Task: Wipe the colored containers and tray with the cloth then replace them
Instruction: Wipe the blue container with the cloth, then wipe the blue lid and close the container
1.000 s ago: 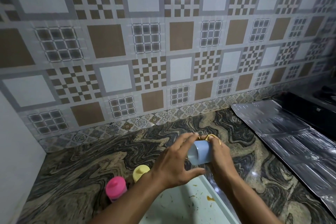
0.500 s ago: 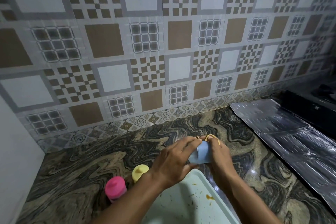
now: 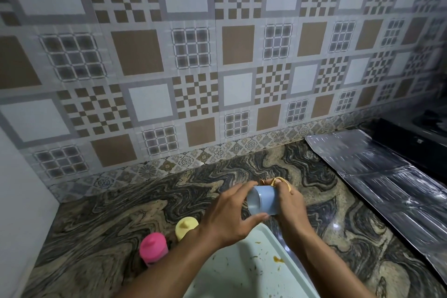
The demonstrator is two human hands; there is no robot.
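Above counter [image 3: 121,213], container [image 3: 264,202] between fingers [image 3: 238,191] (tilted)

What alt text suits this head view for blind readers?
Left hand grips a pale blue plastic container sideways; right hand presses a yellow cloth against it. Pink container and yellow container stand left of a stained green tray.

The tray [image 3: 242,273] runs off the bottom edge; the left hand [image 3: 227,220] partly hides the yellow container [image 3: 183,227].

- blue container [image 3: 263,203]: lifted, lying sideways, at 12 o'clock of tray [image 3: 229,280]
- yellow container [image 3: 185,226]: upright, at 10 o'clock
- pink container [image 3: 152,248]: upright, at 9 o'clock
- tray: pale green, crumb-flecked
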